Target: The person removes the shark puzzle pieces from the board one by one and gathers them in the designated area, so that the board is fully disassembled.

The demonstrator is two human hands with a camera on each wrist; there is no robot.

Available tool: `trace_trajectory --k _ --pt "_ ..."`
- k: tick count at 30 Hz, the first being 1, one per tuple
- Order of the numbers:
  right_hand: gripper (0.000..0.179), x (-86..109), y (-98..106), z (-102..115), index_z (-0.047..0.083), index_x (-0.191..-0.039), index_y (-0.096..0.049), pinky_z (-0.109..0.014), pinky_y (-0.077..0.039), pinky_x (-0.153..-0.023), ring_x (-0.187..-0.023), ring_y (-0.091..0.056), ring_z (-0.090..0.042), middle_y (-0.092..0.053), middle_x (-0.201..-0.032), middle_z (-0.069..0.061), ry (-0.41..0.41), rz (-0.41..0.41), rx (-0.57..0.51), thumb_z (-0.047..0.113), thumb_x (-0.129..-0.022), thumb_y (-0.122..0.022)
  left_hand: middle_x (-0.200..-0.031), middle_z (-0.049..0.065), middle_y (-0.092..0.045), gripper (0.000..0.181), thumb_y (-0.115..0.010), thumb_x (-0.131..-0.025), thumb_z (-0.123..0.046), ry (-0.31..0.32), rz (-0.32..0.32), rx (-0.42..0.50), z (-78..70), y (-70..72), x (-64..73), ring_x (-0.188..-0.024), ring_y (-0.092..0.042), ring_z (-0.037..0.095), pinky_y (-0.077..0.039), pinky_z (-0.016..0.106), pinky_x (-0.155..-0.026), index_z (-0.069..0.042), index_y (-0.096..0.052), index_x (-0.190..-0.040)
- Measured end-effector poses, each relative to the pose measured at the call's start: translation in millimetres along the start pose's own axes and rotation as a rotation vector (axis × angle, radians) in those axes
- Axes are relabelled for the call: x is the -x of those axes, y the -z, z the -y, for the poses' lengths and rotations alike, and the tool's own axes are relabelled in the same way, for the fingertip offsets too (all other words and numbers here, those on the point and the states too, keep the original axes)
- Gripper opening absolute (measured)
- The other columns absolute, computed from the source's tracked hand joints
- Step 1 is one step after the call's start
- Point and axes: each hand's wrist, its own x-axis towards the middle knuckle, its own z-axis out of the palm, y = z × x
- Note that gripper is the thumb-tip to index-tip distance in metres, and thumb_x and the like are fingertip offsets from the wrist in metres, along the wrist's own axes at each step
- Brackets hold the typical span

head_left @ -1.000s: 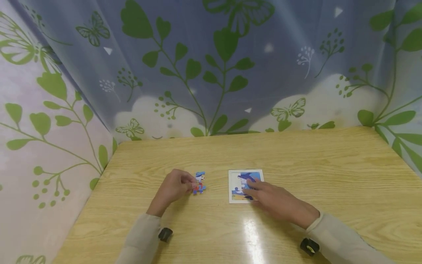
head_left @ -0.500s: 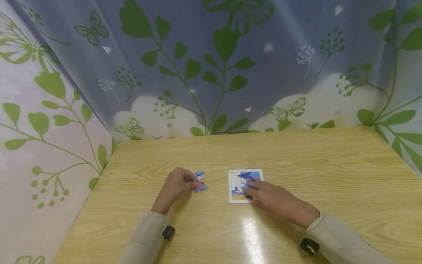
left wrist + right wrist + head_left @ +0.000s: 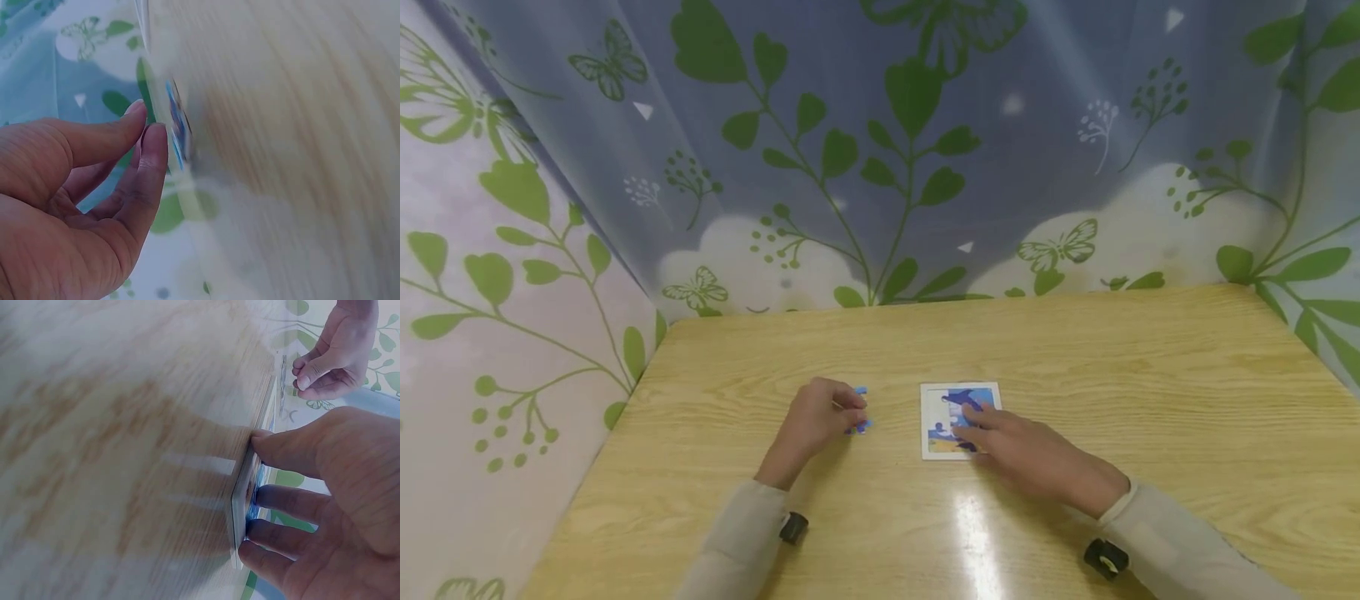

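Small blue jigsaw pieces [image 3: 861, 429] lie on the table, partly hidden beneath my left hand [image 3: 820, 418]. Its thumb and index finger come close together just above them, and the left wrist view shows a gap between these fingertips and the jigsaw pieces [image 3: 179, 125]. To the right lies a square jigsaw puzzle [image 3: 935, 455] with a white border, a blue sea picture and a white patch at its upper left. My right hand [image 3: 1033, 458] rests on its right part, fingers spread and nearly straight. In the right wrist view, the thumb touches the edge of the puzzle board [image 3: 237, 509].
The wooden table [image 3: 1075, 358] runs back to a blue curtain [image 3: 820, 108] printed with green leaves and butterflies. A pale patterned curtain [image 3: 445, 350] closes the left side. Dark wrist devices sit on both sleeves, one of them a black camera [image 3: 1105, 557] on the right.
My left hand has shifted slightly right over the loose jigsaw pieces, covering more of them. The right hand stays in place on the puzzle.
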Motion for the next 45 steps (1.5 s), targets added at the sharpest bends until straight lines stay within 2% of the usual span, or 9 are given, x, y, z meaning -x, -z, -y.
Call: trace_trajectory --k 7,13,19,23,34,45 --pt "0.038 -1.9 1.7 0.5 0.0 -0.135 -0.061 -0.056 -0.047 -0.1 -0.132 -0.049 -0.046 -0.05 -0.144 -0.03 -0.033 0.026 -0.013 0.009 -0.098 -0.065 -0.087 0.003 -0.074 0.003 -0.079 -0.087 -0.007 -0.094 0.078 -0.094 -22.3 -17.9 -2.2 -0.081 -0.066 0.016 -0.056 0.036 -0.075 -0.006 -0.078 -0.09" --pt "0.038 -2.4 0.6 0.5 -0.001 -0.134 -0.061 -0.056 -0.048 -0.099 -0.13 -0.05 -0.047 -0.051 -0.142 -0.03 -0.016 0.018 -0.01 0.009 -0.098 -0.066 -0.088 0.003 -0.074 0.006 -0.079 -0.088 -0.007 -0.134 0.152 -0.097 -39.0 -35.8 -2.6 -0.082 -0.066 0.015 -0.055 0.033 -0.075 -0.005 -0.079 -0.094" --pt "0.039 -2.3 -0.6 1.9 -0.001 -0.134 -0.061 -0.056 -0.049 -0.097 -0.129 -0.051 -0.048 -0.051 -0.142 -0.031 -0.021 0.008 -0.017 0.007 -0.096 -0.067 -0.089 0.001 -0.073 0.014 -0.081 -0.086 -0.009 -0.148 0.208 -0.097 -46.9 -52.2 -4.9 -0.081 -0.066 0.012 -0.055 0.028 -0.073 -0.005 -0.078 -0.098" --pt "0.04 -1.8 -2.2 1.6 -0.002 -0.135 -0.061 -0.056 -0.048 -0.098 -0.13 -0.05 -0.049 -0.05 -0.143 -0.031 -0.026 0.013 -0.022 0.007 -0.096 -0.067 -0.084 -0.001 -0.071 0.014 -0.083 -0.084 -0.01 -0.153 0.211 -0.112 -50.1 -57.6 -6.2 -0.077 -0.064 0.011 -0.053 0.025 -0.071 -0.005 -0.079 -0.096" --pt "0.04 -2.3 1.5 -1.5 -0.001 -0.136 -0.06 -0.055 -0.046 -0.101 -0.133 -0.048 -0.046 -0.05 -0.145 -0.029 -0.037 0.033 -0.019 0.006 -0.097 -0.067 -0.08 -0.003 -0.071 0.012 -0.086 -0.081 -0.011 -0.15 0.162 -0.145 -53.7 -63.2 -9.5 -0.074 -0.064 0.008 -0.052 0.023 -0.069 -0.008 -0.078 -0.088" --pt "0.04 -4.5 1.2 -0.7 -0.001 -0.136 -0.06 -0.055 -0.048 -0.1 -0.134 -0.047 -0.046 -0.048 -0.146 -0.03 -0.065 0.063 -0.056 0.006 -0.097 -0.066 -0.08 -0.003 -0.069 0.011 -0.085 -0.081 -0.011 -0.05 0.173 -0.107 -56.8 -63.1 -8.9 -0.074 -0.062 0.009 -0.052 0.026 -0.07 -0.008 -0.077 -0.088"
